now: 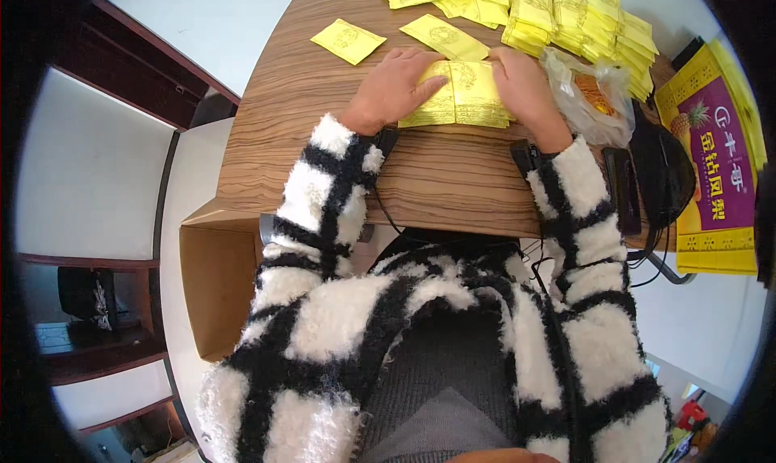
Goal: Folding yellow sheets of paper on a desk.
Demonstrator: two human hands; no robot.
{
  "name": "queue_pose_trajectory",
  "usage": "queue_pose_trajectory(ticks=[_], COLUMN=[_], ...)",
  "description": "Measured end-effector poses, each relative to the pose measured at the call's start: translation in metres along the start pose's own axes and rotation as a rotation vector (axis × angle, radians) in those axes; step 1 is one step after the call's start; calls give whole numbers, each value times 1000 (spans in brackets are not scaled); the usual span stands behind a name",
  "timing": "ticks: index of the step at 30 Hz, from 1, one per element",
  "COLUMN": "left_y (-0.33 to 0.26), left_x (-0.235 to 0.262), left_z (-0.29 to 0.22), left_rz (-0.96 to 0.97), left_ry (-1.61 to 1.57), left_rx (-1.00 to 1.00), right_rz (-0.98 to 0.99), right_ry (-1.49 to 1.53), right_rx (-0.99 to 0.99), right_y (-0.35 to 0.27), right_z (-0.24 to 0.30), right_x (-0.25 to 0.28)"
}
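Observation:
Two neat stacks of yellow printed paper packets stand side by side near the middle of the wooden table, the left stack (427,109) touching the right stack (478,99). My left hand (394,89) grips the left stack from its outer side, thumb lying over the top. Against the outer side of the right stack, my right hand (527,93) presses with its fingers curled around the far edge; part of its grip is hidden. A loose yellow packet (444,36) lies just beyond the stacks, and another packet (347,41) is farther left.
More yellow packets (529,16) are piled along the table's far right. Beside my right hand sits a clear plastic bag (580,99) with orange contents. A dark phone-like object (621,184), black item (669,176) and yellow-purple carton (705,160) line the right. A cardboard box (218,285) stands lower left.

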State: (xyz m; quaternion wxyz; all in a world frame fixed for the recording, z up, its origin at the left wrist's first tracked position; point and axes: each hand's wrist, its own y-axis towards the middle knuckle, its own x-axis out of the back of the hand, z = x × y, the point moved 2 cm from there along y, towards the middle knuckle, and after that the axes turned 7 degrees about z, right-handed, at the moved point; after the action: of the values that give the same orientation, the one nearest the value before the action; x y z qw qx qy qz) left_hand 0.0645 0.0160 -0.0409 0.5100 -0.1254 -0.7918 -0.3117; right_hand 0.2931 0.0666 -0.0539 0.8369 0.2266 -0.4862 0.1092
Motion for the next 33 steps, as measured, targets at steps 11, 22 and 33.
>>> queue_pose_trajectory(ticks=[11, 22, 33], left_y=[-5, -5, 17], left_x=[5, 8, 35], left_z=[-2, -6, -34], left_rz=[-19, -21, 87], left_ry=[-19, -75, -141], left_rx=[-38, -4, 130], right_rz=[-3, 214, 112], right_ry=[53, 39, 111], right_rx=[286, -168, -143], right_y=[-15, -3, -15], right_z=[36, -17, -41], right_x=[-10, 1, 24])
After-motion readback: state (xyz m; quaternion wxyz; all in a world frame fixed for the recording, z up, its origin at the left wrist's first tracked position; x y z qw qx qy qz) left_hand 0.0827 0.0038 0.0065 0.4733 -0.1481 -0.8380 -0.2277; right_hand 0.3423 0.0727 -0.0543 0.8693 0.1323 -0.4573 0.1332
